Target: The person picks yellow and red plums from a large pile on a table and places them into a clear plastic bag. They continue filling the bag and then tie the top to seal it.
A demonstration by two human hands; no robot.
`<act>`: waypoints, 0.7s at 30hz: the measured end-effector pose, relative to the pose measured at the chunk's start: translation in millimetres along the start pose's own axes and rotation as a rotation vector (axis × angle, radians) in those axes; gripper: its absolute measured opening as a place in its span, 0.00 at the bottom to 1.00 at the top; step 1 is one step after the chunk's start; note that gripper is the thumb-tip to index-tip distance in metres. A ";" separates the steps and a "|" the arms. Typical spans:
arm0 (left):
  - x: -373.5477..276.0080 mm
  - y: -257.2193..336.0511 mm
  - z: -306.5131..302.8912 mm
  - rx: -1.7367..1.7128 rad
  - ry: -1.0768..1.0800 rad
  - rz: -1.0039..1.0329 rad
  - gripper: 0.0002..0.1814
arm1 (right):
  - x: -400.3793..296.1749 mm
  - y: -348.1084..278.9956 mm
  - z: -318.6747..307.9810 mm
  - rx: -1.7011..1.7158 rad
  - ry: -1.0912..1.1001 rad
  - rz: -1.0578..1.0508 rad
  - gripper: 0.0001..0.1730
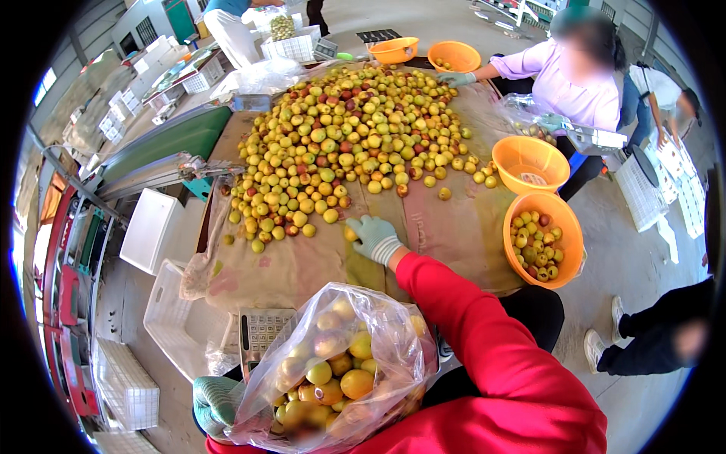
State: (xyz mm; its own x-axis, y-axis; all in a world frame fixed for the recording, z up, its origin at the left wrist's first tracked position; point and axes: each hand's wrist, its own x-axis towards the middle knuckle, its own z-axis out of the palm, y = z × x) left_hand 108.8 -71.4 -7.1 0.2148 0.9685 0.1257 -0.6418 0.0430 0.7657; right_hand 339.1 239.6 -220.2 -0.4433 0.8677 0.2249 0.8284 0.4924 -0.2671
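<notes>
A large heap of yellow-green and reddish-brown jujube-like fruits (pixel 346 130) lies on a cloth-covered table (pixel 295 272). My right hand (pixel 374 238), in a pale green knit glove, is at the near side of the heap, its fingers on one yellow fruit (pixel 351 233). My left hand (pixel 215 403), gloved alike, grips the left edge of a clear plastic bag (pixel 340 363) that is part filled with the same fruits and stands open close to my body. A calculator-like keypad (pixel 264 335) shows just behind the bag.
Orange plastic basins (pixel 543 238) stand along the table's right side, one with fruits inside. A co-worker (pixel 584 85) sits at the far right, a gloved hand by the heap. A green conveyor belt (pixel 164 142) and white crates (pixel 187 318) are at the left.
</notes>
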 end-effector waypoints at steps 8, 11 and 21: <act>3.9 51.1 -13.3 0.063 0.054 0.029 0.13 | 40.9 19.0 -6.2 0.238 -0.034 0.203 0.26; 14.2 60.3 -17.0 0.118 -0.051 0.048 0.12 | 49.6 45.4 -6.9 0.546 0.129 0.360 0.29; 15.5 63.5 0.3 -0.048 0.197 0.095 0.06 | 10.7 -92.3 -304.1 1.726 -0.181 -0.299 0.34</act>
State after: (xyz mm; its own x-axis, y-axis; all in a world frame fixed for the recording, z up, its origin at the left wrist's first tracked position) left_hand 71.6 -53.7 43.7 0.0067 0.9977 0.0670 -0.6880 -0.0441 0.7244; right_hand 362.0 182.7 91.8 -0.6264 0.6796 0.3819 -0.5037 0.0210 -0.8636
